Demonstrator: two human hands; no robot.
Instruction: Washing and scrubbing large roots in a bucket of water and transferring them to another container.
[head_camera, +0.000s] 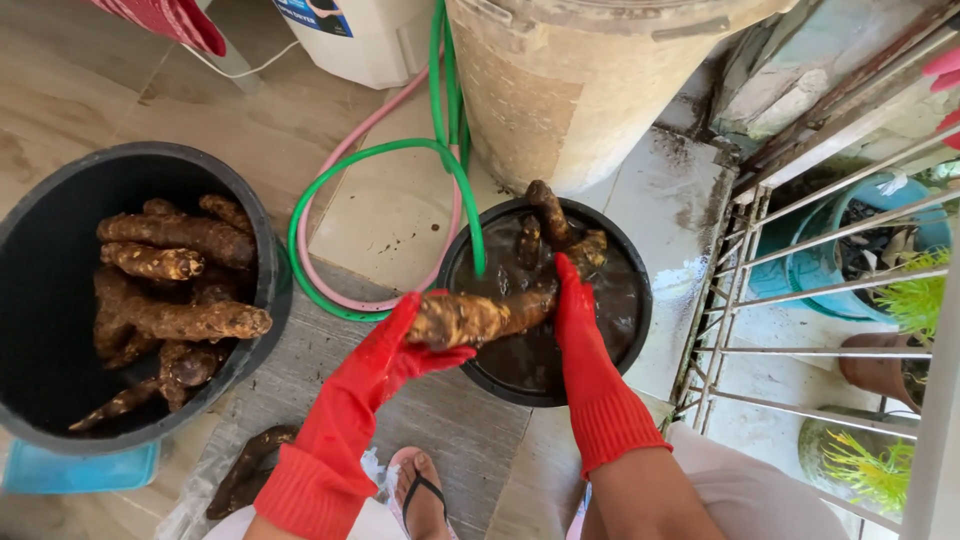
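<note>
Both my hands wear red rubber gloves. My left hand (405, 345) grips the near end of a long muddy root (478, 316), which lies across the rim of a black basin (630, 275) of brown water. My right hand (577, 310) closes on the same root where it dips into the water. More roots (550, 215) stick up from the far side of that basin. A green hose (400, 150) ends over the water.
A big black tub (262, 240) at the left holds several muddy roots (175, 280). A large beige barrel (570, 90) stands behind the basin, a metal railing (760, 270) runs along the right, and a pink hose (375, 125) loops on the tiles. My sandalled foot (420, 490) is below.
</note>
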